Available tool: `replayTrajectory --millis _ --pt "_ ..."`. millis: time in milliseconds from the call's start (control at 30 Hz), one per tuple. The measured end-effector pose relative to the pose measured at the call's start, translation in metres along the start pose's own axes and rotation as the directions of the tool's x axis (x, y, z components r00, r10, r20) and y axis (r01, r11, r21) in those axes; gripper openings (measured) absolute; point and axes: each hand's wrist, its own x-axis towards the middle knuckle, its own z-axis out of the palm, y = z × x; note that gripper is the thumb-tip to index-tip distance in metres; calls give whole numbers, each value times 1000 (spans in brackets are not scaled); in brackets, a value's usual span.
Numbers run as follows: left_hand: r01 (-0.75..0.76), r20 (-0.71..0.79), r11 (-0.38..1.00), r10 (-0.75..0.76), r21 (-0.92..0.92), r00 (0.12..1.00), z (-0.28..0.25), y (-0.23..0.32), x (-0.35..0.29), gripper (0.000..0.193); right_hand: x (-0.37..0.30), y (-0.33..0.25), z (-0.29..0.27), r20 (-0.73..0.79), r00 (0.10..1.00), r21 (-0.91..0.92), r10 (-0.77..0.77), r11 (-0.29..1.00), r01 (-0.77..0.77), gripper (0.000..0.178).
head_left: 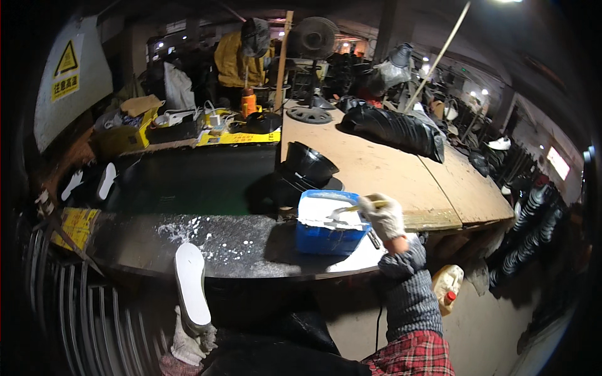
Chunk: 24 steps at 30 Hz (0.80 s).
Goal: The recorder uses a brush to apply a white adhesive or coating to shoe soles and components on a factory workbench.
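My left hand (189, 341), in a whitish glove, grips the near end of a shoe sole (192, 285) with a white face and a greyish rim. The sole points away from me, its far end over the edge of the dark bench. My right hand (384, 216), also gloved, is closed around the yellowish handle of a brush (362, 207). That brush slants left, its head down at the white liquid (316, 210) inside a blue plastic tub (323, 241). The bristles are partly hidden in the liquid.
White splashes mark the dark bench (251, 266). Behind it runs a dark green conveyor belt (188, 188) with two white soles (107, 181) at far left. A black bowl (310, 163) stands behind the tub. A wooden table (401, 175) carries a black bag (395, 131).
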Motion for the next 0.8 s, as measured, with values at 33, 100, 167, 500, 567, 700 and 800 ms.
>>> replayTrajectory --millis 33,100,167,500,567,700,800 --pt "42 119 997 -50 65 992 5 -1 -8 72 -4 9 -6 -85 990 97 -108 988 116 23" --pt "126 -109 958 -158 -257 981 40 -6 -4 79 -17 18 -14 -86 977 128 -195 970 205 16" --pt "53 53 990 -47 -132 998 16 -13 10 79 -36 -2 -15 5 972 61 -234 971 233 13" --pt "238 441 812 27 -533 897 -45 -20 72 80 -103 -124 134 673 677 467 -296 881 -78 27" --pt "266 234 685 -141 -679 962 -36 -12 65 81 -98 -126 196 499 571 517 -652 752 408 22" --pt "392 535 768 -77 -507 841 -66 -13 66 85 -73 -120 264 519 822 629 -235 756 -181 21" --pt "378 524 779 -76 -500 849 -74 -18 68 88 -91 -112 227 656 685 547 -317 825 -142 15"
